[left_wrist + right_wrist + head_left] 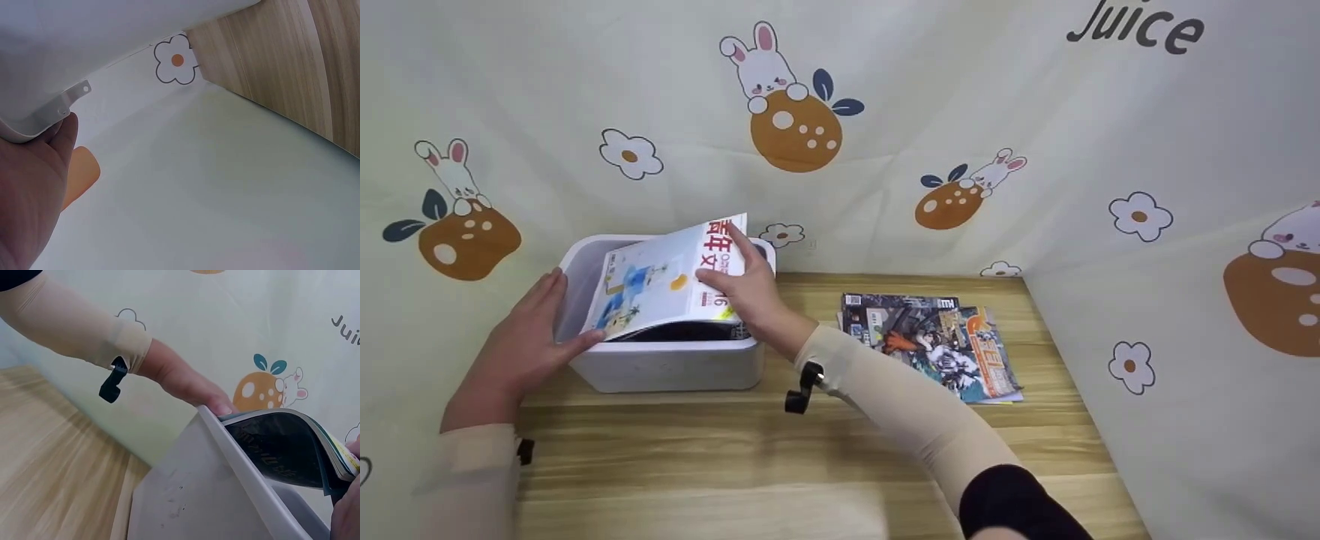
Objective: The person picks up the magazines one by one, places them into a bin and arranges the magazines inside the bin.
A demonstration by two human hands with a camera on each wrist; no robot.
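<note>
A white plastic storage box [675, 371] stands at the left of the wooden surface. Across its opening lies a magazine [660, 281] with a pale blue cover and red Chinese lettering, tilted and bowed upward. My right hand [754, 292] holds the magazine's right side, thumb on the cover. My left hand [521, 330] grips the box at its left front corner, its thumb tip at the magazine's lower left corner. In the right wrist view, a dark printed page or cover [275, 447] shows beneath the bend. The magazine hides most of the box's inside.
Right of the box, a small pile of magazines [937, 352] with colourful illustrated covers lies on the wooden surface [720, 457]. A cloth backdrop [885, 45] printed with rabbits, oranges and flowers stands behind and along both sides.
</note>
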